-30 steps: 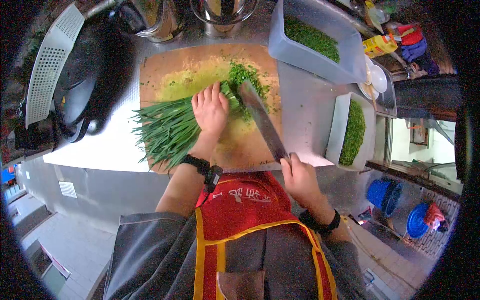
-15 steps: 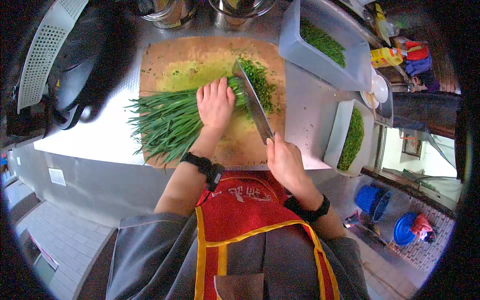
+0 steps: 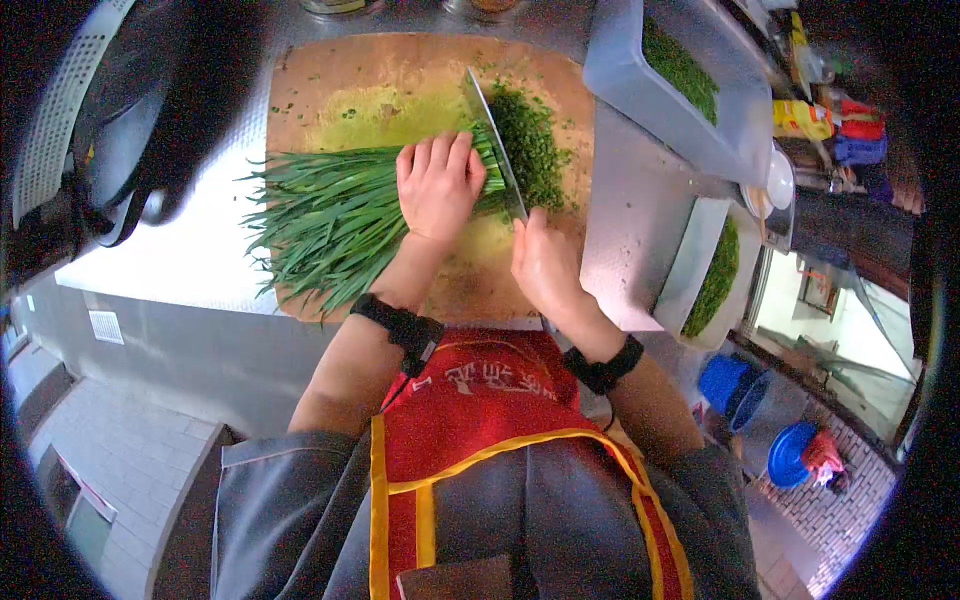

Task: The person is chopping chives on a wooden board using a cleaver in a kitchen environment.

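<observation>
A bunch of long green stalks (image 3: 325,215) lies across the wooden cutting board (image 3: 430,70), its leafy ends toward the left. My left hand (image 3: 438,185) presses down on the bunch near its cut end, fingers curled over it. In my right hand (image 3: 546,255) is the handle of a knife (image 3: 497,145). The blade stands at the cut end of the stalks, just right of my left fingers, with its tip pointing away from me. Finely chopped green pieces (image 3: 530,150) are heaped against the right side of the blade.
To the right are a large translucent bin (image 3: 640,110) and a smaller white container (image 3: 690,255), both with chopped greens. A perforated white basket (image 3: 62,100) and a dark pan (image 3: 130,150) stand at the left. Blue buckets (image 3: 735,390) are on the floor at lower right.
The whole view has shifted, with the board now higher in it. My right hand and the knife handle have moved forward, nearer the stalks. My left hand still holds the bunch.
</observation>
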### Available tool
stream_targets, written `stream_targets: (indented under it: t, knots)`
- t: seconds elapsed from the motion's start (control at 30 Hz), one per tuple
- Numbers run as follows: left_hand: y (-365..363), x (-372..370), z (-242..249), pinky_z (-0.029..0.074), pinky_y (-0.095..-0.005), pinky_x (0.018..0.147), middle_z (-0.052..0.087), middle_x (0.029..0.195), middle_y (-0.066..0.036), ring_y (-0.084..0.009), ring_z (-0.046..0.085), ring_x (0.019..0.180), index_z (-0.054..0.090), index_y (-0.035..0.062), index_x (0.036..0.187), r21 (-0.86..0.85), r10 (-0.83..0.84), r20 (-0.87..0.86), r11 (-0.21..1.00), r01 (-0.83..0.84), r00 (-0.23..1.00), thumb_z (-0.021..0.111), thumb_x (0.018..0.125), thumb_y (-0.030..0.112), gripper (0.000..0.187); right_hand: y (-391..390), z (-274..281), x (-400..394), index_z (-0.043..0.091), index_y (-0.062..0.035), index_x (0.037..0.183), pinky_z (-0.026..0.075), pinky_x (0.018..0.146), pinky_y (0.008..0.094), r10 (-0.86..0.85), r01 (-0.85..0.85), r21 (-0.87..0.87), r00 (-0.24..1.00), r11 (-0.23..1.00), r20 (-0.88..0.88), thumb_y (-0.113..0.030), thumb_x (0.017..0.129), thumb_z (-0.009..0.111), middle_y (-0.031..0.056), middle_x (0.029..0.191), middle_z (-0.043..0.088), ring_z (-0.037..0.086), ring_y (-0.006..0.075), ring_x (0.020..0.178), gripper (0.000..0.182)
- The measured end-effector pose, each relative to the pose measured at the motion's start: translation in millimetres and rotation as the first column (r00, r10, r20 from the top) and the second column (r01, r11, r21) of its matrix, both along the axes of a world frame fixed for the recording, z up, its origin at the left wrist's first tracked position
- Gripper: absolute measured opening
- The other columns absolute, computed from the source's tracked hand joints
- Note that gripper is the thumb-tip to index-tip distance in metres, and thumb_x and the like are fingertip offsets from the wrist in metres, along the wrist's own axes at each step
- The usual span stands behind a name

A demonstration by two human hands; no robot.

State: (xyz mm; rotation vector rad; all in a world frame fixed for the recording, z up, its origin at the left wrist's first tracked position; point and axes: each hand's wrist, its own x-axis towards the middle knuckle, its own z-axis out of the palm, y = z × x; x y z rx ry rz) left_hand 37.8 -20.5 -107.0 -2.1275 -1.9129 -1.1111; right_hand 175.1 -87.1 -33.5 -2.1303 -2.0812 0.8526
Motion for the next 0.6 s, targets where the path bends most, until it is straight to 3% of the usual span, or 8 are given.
stream_targets:
  t: [0.13,0.27,0.37,0.5,0.6]
  knots:
    - [-6.8,1.7,-0.6,0.042,-0.0373,0.083,0.061,0.093,-0.005,-0.0233,0.056,0.085,0.059,0.0108,0.100,0.003,-0.003,-0.010,1.000,0.003,1.000,0.056,0.081,0.017,0.021,1.0,5.1,8.9,0.046,0.0044,0.088,0.041,0.051,0.0512,-0.046,0.058,0.103,0.992,0.993,-0.118,-0.017,0.091,0.046,0.0259,0.059,0.054,0.055,0.0453,0.058,0.022]
    - [-2.7,0.6,-1.4,0.041,-0.0391,0.086,0.060,0.092,-0.007,-0.0252,0.055,0.087,0.057,0.0094,0.104,0.028,0.031,-0.026,0.999,-0.030,0.999,0.052,0.084,0.019,0.023,-20.1,49.9,12.5,0.049,0.0023,0.098,0.045,0.050,0.0505,-0.041,0.041,0.225,0.999,0.973,-0.002,-0.022,0.092,0.044,0.0221,0.058,0.056,0.057,0.0415,0.055,0.025]
    - [-3.1,2.7,-4.2,0.040,-0.0394,0.086,0.059,0.090,-0.008,-0.0259,0.055,0.087,0.056,0.0084,0.104,0.008,0.049,-0.015,0.999,-0.049,0.999,0.051,0.085,0.020,0.023,-30.2,79.8,9.0,0.048,0.0007,0.092,0.046,0.052,0.0506,-0.028,0.025,0.127,0.999,0.992,0.019,-0.021,0.092,0.045,0.0223,0.059,0.057,0.057,0.0419,0.055,0.022]
    - [-5.9,1.8,1.5,0.041,-0.0386,0.083,0.058,0.090,-0.008,-0.0254,0.055,0.086,0.057,0.0066,0.098,-0.051,0.038,-0.064,0.998,-0.041,0.997,0.055,0.082,0.020,0.021,-37.9,76.2,10.1,0.048,0.0003,0.091,0.046,0.053,0.0512,0.020,-0.023,0.066,0.999,0.998,0.036,-0.020,0.091,0.045,0.0231,0.059,0.057,0.058,0.0417,0.056,0.020]
    - [-3.4,2.3,-3.9,0.040,-0.0388,0.083,0.059,0.089,-0.008,-0.0247,0.055,0.085,0.057,0.0076,0.097,0.002,0.034,-0.027,0.999,-0.034,0.999,0.056,0.081,0.020,0.021,-36.8,75.4,4.7,0.046,0.0039,0.088,0.042,0.054,0.0528,-0.022,0.024,-0.037,0.998,0.999,0.062,-0.015,0.091,0.047,0.0267,0.060,0.054,0.056,0.0452,0.060,0.019]
